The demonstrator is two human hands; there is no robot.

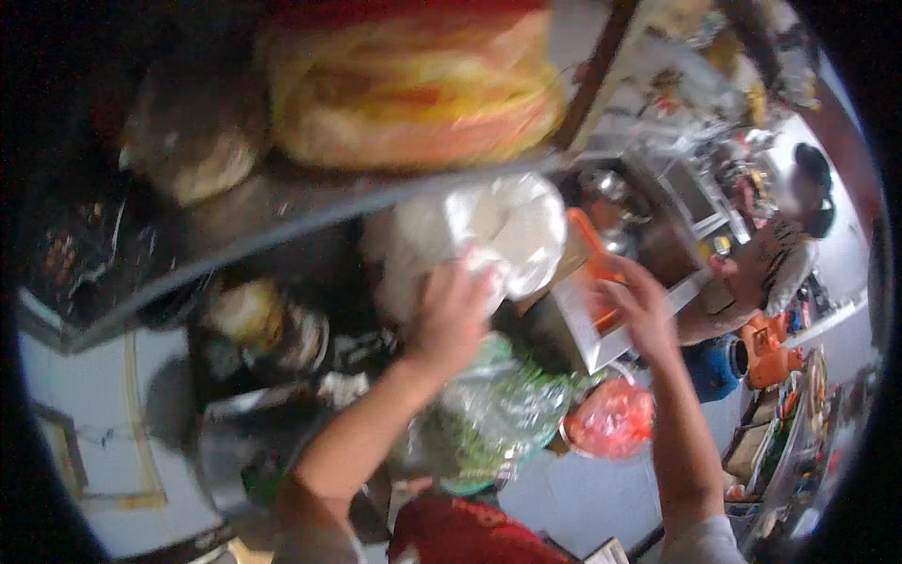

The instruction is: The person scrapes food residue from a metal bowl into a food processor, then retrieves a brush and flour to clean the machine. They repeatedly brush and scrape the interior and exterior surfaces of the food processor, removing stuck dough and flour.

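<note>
My left hand [451, 310] is at the near rim of a white plastic sack [542, 240], its fingers pinching a fold of white plastic. The sack's mouth is open, and something pale fills it. To the right, my right hand [641, 303] is over a white-edged container [588, 338], beside an orange plastic piece [588, 233]. Motion blur hides whether its fingers touch the orange plastic or hold anything. Below my hands, a clear plastic bag of green leaves [493, 416] stands near a red plastic bag [613, 419].
A metal shelf edge [317, 218] crosses in front, with a large yellow and red package [416, 92] on it. Metal bowls [613, 190] stand beyond the sack. At right, a person [768, 261] is near a blue barrel [715, 366] and orange stools [768, 352].
</note>
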